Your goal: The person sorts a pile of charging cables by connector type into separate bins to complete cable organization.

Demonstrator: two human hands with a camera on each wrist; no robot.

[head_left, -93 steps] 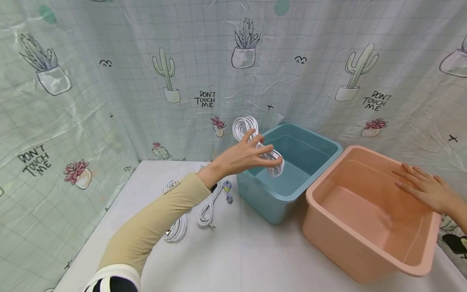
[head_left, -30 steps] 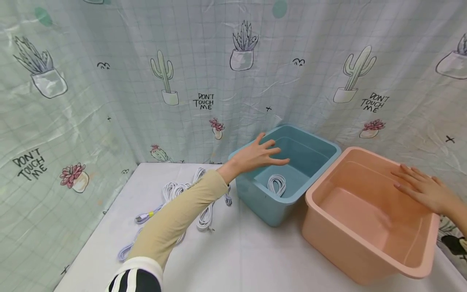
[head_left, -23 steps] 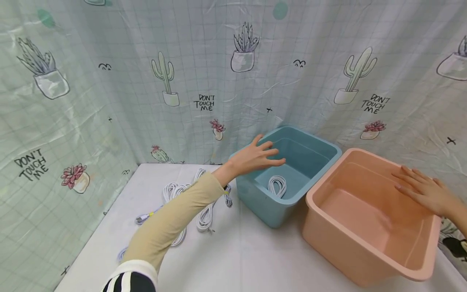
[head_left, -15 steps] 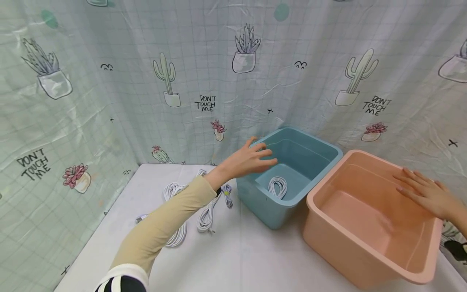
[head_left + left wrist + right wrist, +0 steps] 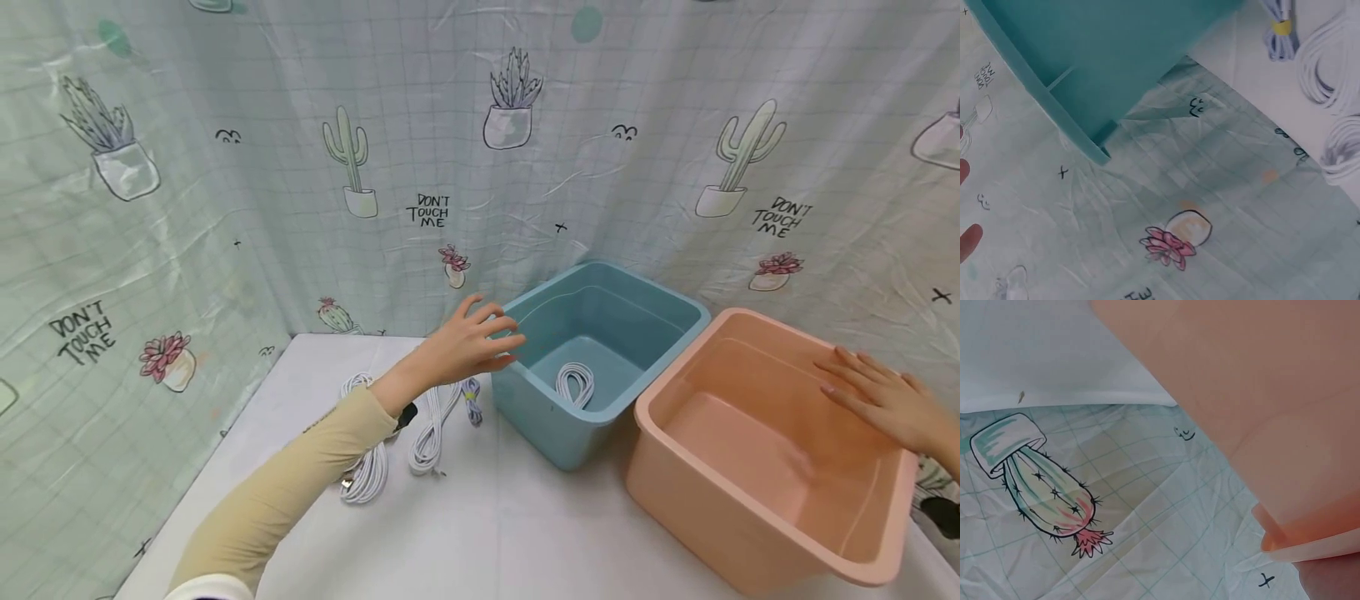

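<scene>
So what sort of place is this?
Probably a makeshift indoor work corner: a white table backed by a cactus-print curtain, with a blue bin and an orange bin standing near coiled cables.

The head view looks forward and down from the near side of the table, far enough back to take in the blue bin, the peach bin and the patterned curtain behind. The left wrist view hangs close outside the blue bin, turned over so the table lies at upper right, and shares that bin and the yellow-tied cable with the head view. The right wrist view, likewise turned, faces the peach bin's outer wall from close by; all three views share the curtain.
</scene>
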